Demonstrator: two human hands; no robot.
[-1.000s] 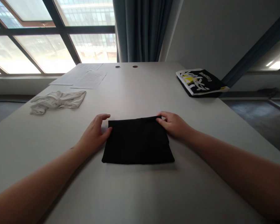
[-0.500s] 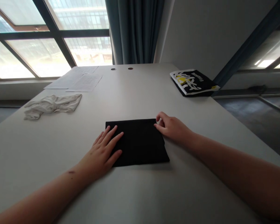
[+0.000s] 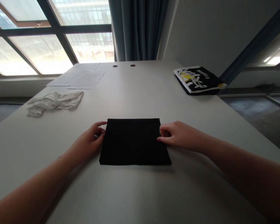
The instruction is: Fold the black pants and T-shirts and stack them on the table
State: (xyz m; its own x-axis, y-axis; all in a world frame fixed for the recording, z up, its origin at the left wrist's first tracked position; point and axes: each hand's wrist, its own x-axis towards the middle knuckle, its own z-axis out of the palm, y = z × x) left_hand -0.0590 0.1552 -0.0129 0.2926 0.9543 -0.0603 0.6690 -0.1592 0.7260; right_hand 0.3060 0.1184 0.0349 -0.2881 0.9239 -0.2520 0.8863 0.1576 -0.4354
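I have the left hand (image 3: 90, 138) and right hand (image 3: 178, 133) at opposite sides of the black cloth (image 3: 134, 143), between the desk's (image 3: 130, 196) side edges; I can't tell whether either hand's fingers grasp it. The near edge is cut off. Papers (image 3: 87, 80) and a white cloth (image 3: 56, 101) lie leftward, a packet (image 3: 197, 81) by the right edge.

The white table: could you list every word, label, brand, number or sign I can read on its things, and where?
"EU...": small white word on the printed black-and-white item; the rest is too blurred to be sure.
Large stylised white lettering, same item: too distorted to read.
Yellow patch on its corner: marks too small to read.
Sheets of paper: print too faint and small.
Black cloth: no text visible.
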